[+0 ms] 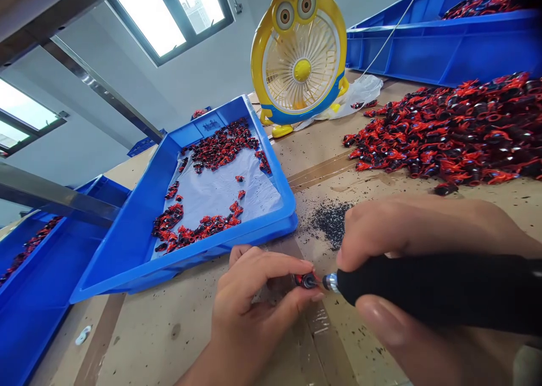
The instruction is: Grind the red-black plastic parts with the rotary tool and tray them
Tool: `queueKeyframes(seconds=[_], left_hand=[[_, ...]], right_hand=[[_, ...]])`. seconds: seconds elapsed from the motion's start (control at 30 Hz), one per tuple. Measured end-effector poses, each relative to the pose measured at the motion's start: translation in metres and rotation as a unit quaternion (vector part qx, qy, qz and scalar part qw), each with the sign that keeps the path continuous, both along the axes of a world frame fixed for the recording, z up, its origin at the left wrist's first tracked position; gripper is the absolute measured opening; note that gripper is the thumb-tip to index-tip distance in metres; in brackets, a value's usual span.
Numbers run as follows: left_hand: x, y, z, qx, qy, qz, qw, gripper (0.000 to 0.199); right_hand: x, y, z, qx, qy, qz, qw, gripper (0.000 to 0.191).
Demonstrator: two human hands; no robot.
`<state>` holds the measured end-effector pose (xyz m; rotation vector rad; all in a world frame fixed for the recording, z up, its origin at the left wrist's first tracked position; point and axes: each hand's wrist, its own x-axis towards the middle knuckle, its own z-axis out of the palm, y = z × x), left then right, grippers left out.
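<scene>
Sideways, rotary tool (432, 290) tip points left, apparently touching pinched part (305, 280).

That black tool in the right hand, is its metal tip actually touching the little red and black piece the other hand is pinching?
Touching. In the head view, the black tool's silver tip meets the small red and black piece pinched in the left hand, with no gap visible. The right hand grips the tool.

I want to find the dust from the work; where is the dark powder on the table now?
In the head view the dark powder lies on the cardboard table, just right of the blue tray and above the right hand.
</scene>
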<state>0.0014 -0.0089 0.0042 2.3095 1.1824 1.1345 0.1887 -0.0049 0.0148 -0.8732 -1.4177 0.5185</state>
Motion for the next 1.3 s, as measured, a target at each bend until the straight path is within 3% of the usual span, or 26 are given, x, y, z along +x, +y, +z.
queueKeyframes(seconds=[0.23, 0.5, 0.7, 0.83, 1.0, 1.3], left_hand=[[-0.005, -0.001, -0.003, 0.011, 0.032, 0.016, 0.999, 0.019], [-0.004, 0.0, -0.002, 0.027, 0.035, 0.015, 0.999, 0.02], [-0.003, 0.001, -0.002, 0.039, 0.019, 0.009, 0.999, 0.026], [-0.002, 0.002, -0.001, 0.042, 0.005, 0.01, 0.999, 0.024], [-0.005, 0.0, -0.003, 0.044, 0.014, -0.003, 0.999, 0.026], [-0.004, -0.002, -0.005, 0.027, 0.018, 0.015, 0.999, 0.024]], right_hand=[[-0.005, 0.001, 0.0, -0.016, 0.018, -0.023, 0.999, 0.019], [0.0, 0.0, -0.001, -0.022, -0.016, -0.015, 1.0, 0.012], [0.015, 0.008, -0.005, 0.02, -0.059, 0.08, 0.995, 0.005], [0.018, 0.01, -0.004, 0.03, -0.093, 0.086, 0.991, 0.006], [0.013, 0.007, -0.004, 0.007, -0.051, 0.054, 0.997, 0.008], [0.025, 0.013, 0.001, 0.03, -0.115, 0.093, 0.989, 0.009]])
